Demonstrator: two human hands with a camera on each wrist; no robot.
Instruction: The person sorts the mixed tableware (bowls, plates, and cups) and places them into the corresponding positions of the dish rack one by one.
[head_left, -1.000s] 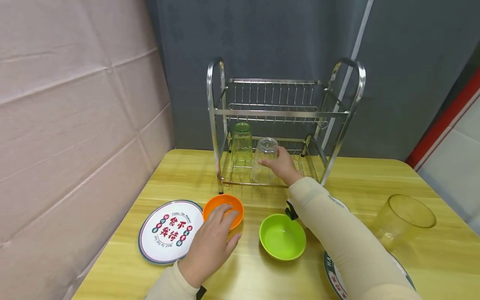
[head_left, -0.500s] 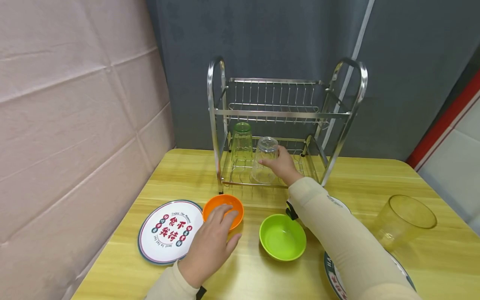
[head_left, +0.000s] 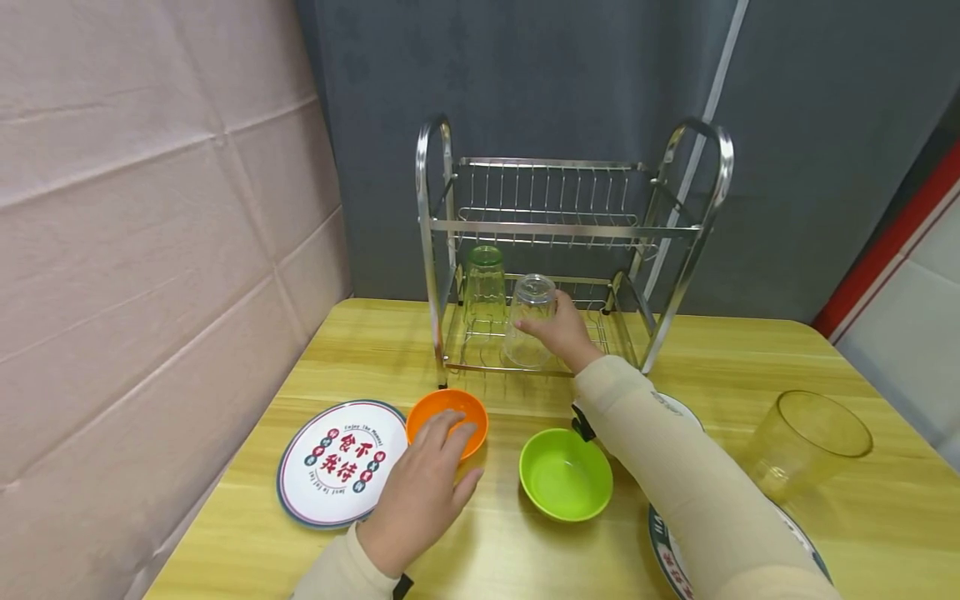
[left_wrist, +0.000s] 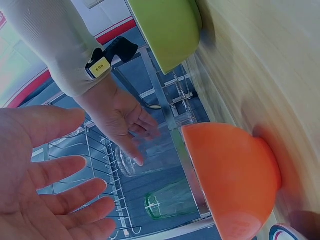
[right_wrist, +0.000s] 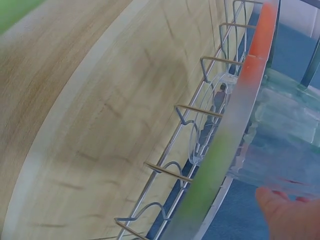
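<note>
The clear ribbed plastic tumbler (head_left: 528, 321) stood upside down on the lower tier of the steel wire dish rack (head_left: 570, 225) beside an inverted green tumbler (head_left: 483, 283), the right hand (head_left: 561, 332) gripping it, while the left hand (head_left: 420, 492) rested with straight fingers on the orange plastic bowl (head_left: 442, 412), which was not yet racked.

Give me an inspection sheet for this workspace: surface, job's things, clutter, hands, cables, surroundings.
Surface: yellow wooden table.
Job's things: clear glass upside down on the lower tier of the metal dish rack, beside an upside-down green glass; orange bowl near the table's front.
Clutter: green bowl, printed plate, second plate partly under the right sleeve, yellowish tumbler.
Hands: right hand has its grip on the clear glass; left hand rests with straight fingers on the orange bowl.
Cables: nothing seen.
Surroundings: pink padded wall on the left, grey curtain behind.
</note>
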